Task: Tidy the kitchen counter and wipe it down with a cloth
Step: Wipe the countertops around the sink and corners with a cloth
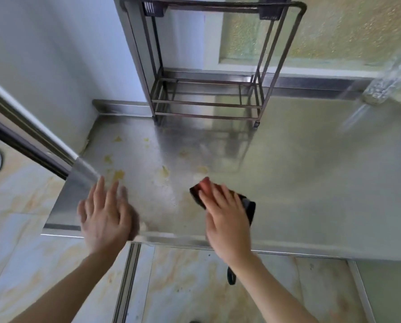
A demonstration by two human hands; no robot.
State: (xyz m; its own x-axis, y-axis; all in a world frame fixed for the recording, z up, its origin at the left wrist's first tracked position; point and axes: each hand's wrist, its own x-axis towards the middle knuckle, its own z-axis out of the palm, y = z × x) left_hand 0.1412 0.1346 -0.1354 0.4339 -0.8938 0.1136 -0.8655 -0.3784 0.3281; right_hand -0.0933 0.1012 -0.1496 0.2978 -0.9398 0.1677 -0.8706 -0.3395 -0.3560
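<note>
head view, right hand [225,217] flat atop dark cloth [249,207], left hand [104,214] spread, empty

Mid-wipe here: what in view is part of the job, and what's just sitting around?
Job:
- dark cloth, pressed under the right hand
- steel counter
- yellow spots on it
- left hand, flat at the front edge

Lying about:
- wire rack at the back
- clear plastic bag, far right

Your counter [299,183] is silvery grey, blotched with yellow stains [118,174]. Your cloth [248,206] is black with a red patch. The rack [206,106] is dark grey. The floor [195,276] is cream, veined orange-tan; the window [334,31] is pebbled yellow-green.
</note>
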